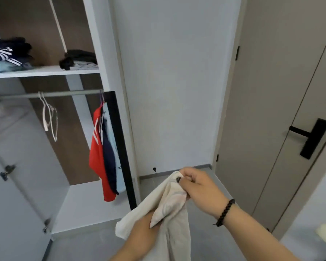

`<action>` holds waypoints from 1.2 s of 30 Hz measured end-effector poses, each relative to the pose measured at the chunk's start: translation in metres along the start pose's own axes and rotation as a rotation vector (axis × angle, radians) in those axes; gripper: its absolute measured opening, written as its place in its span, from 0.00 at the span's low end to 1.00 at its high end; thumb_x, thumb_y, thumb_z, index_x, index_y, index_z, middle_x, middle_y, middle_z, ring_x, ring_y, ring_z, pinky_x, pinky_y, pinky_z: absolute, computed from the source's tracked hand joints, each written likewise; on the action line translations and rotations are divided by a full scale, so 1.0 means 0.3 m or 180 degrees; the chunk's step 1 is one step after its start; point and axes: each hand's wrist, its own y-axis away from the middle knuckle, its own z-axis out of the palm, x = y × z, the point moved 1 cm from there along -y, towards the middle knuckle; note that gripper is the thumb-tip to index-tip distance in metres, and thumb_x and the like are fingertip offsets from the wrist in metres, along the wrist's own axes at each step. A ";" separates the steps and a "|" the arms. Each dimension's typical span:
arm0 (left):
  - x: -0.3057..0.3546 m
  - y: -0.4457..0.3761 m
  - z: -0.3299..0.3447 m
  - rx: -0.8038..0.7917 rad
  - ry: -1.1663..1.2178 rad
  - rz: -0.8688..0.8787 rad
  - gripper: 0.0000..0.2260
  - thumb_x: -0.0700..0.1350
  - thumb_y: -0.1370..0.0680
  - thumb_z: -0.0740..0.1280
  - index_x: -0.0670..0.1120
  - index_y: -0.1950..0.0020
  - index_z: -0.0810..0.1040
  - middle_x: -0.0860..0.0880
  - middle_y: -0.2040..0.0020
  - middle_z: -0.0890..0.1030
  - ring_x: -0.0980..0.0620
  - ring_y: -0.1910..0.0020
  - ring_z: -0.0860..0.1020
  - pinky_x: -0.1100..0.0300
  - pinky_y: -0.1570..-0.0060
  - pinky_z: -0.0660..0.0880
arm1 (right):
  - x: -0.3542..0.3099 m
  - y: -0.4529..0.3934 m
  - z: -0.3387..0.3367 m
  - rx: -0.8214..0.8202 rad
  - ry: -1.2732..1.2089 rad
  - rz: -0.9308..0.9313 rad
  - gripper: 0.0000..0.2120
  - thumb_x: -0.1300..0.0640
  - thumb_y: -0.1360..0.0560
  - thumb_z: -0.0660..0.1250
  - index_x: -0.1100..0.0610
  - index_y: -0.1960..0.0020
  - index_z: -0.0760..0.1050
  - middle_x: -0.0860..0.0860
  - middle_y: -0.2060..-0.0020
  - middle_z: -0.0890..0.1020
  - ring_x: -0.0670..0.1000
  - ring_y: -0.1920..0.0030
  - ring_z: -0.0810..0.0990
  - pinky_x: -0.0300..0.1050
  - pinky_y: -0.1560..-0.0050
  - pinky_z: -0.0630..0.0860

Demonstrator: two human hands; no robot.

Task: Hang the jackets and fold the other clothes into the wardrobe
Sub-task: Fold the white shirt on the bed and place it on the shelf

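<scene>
Stood at the open wardrobe (102, 53) with the job partly done. Already hung at the right end of the rail (51, 94): red jacket (97, 157), navy and pale blue ones beside it. Already folded on the shelf (45, 71): two stacks, far left (8, 55) and further right (79, 60). Left spare: white hangers (49, 117). Still unfolded: cream garment (169, 213), near, low centre, pinched at its buttoned top by the right hand (198, 187). Left hand (141, 228) tucked into the cloth, grip impossible to tell.
</scene>
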 end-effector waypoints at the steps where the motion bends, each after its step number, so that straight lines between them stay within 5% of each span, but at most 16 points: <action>1: 0.025 0.005 -0.052 0.0121 0.0127 0.0198 0.14 0.36 0.18 0.58 0.42 0.34 0.76 0.46 0.37 0.79 0.58 0.36 0.75 0.73 0.40 0.67 | -0.031 -0.018 0.023 0.0072 -0.0056 -0.0060 0.08 0.64 0.23 0.59 0.69 0.56 0.73 0.56 0.67 0.74 0.53 0.65 0.72 0.50 0.62 0.72; 2: 0.051 0.027 -0.112 0.0227 0.0176 0.0331 0.14 0.41 0.17 0.59 0.53 0.35 0.76 0.59 0.38 0.78 0.69 0.38 0.73 0.78 0.43 0.66 | -0.059 -0.034 0.047 0.0143 -0.0129 -0.0089 0.08 0.64 0.23 0.59 0.68 0.55 0.75 0.56 0.68 0.76 0.53 0.65 0.74 0.50 0.62 0.74; 4: 0.054 0.059 -0.239 0.0403 0.0223 0.0453 0.15 0.44 0.18 0.60 0.63 0.40 0.78 0.71 0.44 0.78 0.75 0.42 0.72 0.80 0.48 0.67 | -0.111 -0.063 0.095 0.0245 -0.0334 -0.0092 0.09 0.65 0.22 0.59 0.65 0.54 0.78 0.59 0.65 0.80 0.54 0.64 0.77 0.52 0.60 0.78; 9: 0.163 0.132 -0.453 0.0920 0.1018 0.0477 0.11 0.44 0.21 0.65 0.59 0.49 0.84 0.60 0.51 0.85 0.63 0.51 0.82 0.73 0.58 0.75 | -0.189 -0.096 0.253 -0.0316 -0.0638 -0.0198 0.11 0.62 0.23 0.65 0.54 0.42 0.76 0.50 0.63 0.84 0.48 0.59 0.83 0.44 0.58 0.81; 12: 0.213 0.178 -0.559 0.1483 0.1448 0.0398 0.11 0.47 0.21 0.64 0.60 0.57 0.84 0.58 0.57 0.85 0.62 0.59 0.83 0.72 0.67 0.74 | -0.184 -0.086 0.348 -0.0910 -0.0066 -0.0492 0.22 0.48 0.31 0.73 0.45 0.39 0.72 0.43 0.56 0.82 0.45 0.52 0.81 0.43 0.47 0.79; 16: 0.254 0.218 -0.669 0.1813 0.1856 0.0174 0.09 0.48 0.23 0.65 0.51 0.58 0.84 0.51 0.60 0.86 0.54 0.60 0.85 0.60 0.64 0.79 | -0.169 -0.089 0.452 -0.1078 0.0877 -0.0917 0.35 0.34 0.42 0.73 0.37 0.38 0.65 0.32 0.46 0.73 0.32 0.47 0.73 0.30 0.50 0.72; 19: 0.276 0.236 -0.719 0.2003 0.2057 0.0274 0.07 0.48 0.23 0.66 0.50 0.54 0.84 0.48 0.56 0.86 0.50 0.55 0.85 0.54 0.53 0.80 | -0.168 -0.117 0.494 -0.0921 0.1212 -0.1181 0.10 0.45 0.30 0.71 0.40 0.55 0.70 0.36 0.58 0.74 0.32 0.60 0.73 0.28 0.63 0.67; 22: 0.284 0.242 -0.723 0.1976 0.2210 0.0411 0.08 0.46 0.24 0.68 0.47 0.47 0.83 0.47 0.51 0.86 0.48 0.49 0.84 0.53 0.49 0.79 | -0.187 -0.177 0.494 -0.0630 0.0790 -0.1121 0.22 0.56 0.22 0.64 0.50 0.73 0.62 0.42 0.78 0.66 0.41 0.77 0.65 0.32 0.75 0.61; 25: 0.274 0.232 -0.700 0.1815 0.2517 0.0568 0.10 0.43 0.22 0.66 0.45 0.42 0.79 0.45 0.49 0.85 0.48 0.51 0.83 0.51 0.51 0.78 | -0.265 -0.228 0.478 -0.0461 0.0607 -0.1070 0.23 0.57 0.21 0.62 0.52 0.74 0.61 0.45 0.78 0.64 0.42 0.79 0.63 0.33 0.77 0.60; 28: 0.265 0.227 -0.662 0.1523 0.2154 0.0571 0.15 0.46 0.28 0.71 0.50 0.41 0.77 0.53 0.56 0.83 0.54 0.63 0.78 0.58 0.62 0.70 | -0.350 -0.295 0.454 -0.0308 0.0221 -0.0778 0.22 0.58 0.21 0.62 0.53 0.74 0.62 0.47 0.76 0.66 0.46 0.74 0.64 0.37 0.73 0.60; 32: 0.235 0.220 -0.602 0.0911 0.1542 0.0662 0.32 0.53 0.32 0.76 0.55 0.30 0.70 0.57 0.37 0.79 0.57 0.39 0.78 0.56 0.40 0.73 | -0.445 -0.362 0.410 -0.0246 -0.0404 -0.0163 0.14 0.60 0.23 0.62 0.56 0.67 0.69 0.55 0.67 0.73 0.52 0.64 0.72 0.45 0.61 0.68; 36: 0.221 0.225 -0.565 0.0890 0.0547 0.0501 0.36 0.55 0.36 0.80 0.63 0.32 0.67 0.63 0.39 0.77 0.62 0.41 0.77 0.61 0.43 0.76 | -0.480 -0.412 0.367 -0.0255 -0.1315 0.0481 0.08 0.63 0.22 0.63 0.60 0.61 0.73 0.55 0.63 0.78 0.54 0.62 0.78 0.52 0.50 0.78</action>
